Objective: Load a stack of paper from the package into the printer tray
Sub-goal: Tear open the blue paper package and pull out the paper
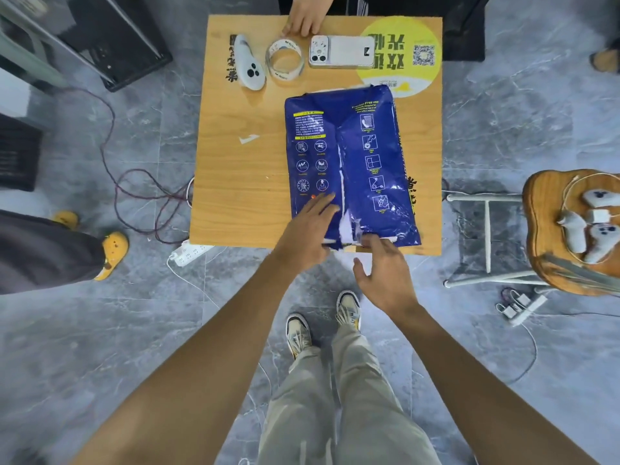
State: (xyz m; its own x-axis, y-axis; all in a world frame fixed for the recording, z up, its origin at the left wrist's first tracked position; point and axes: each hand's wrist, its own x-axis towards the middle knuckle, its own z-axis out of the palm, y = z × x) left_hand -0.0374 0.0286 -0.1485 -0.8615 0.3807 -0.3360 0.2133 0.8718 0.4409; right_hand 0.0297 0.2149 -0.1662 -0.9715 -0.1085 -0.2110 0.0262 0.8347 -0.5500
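package: the blue paper package (352, 162) lies flat on the wooden desk (241, 182), its near end at the desk's front edge; the wrapper is torn along a middle seam, with white showing through the tear.
paper: the stack sits inside the wrapper; only slivers of white show at the seam and the near end.
left hand: the left hand (307, 229) rests flat on the near left part of the package, fingers (323, 199) spread and released, pressing rather than gripping.
right hand: the right hand (385, 266) reaches to the near end of the package, fingers (375, 241) loosely curled at the torn opening; whether they pinch the wrapper or the paper cannot be told.
step in hand: probably opening the wrapper to free the stack.
printer tray: not visible in this view.
risk: the package end sits at the desk's edge, so a hard pull on the wrapper could drag the stack off onto the floor; a torn flap may also crumple or snag top sheets.
around: a white controller (248, 63), a tape roll (284, 60) and a phone (341, 52) lie at the far side, well apart from the package; another person's hand (303, 18) rests at the far edge.
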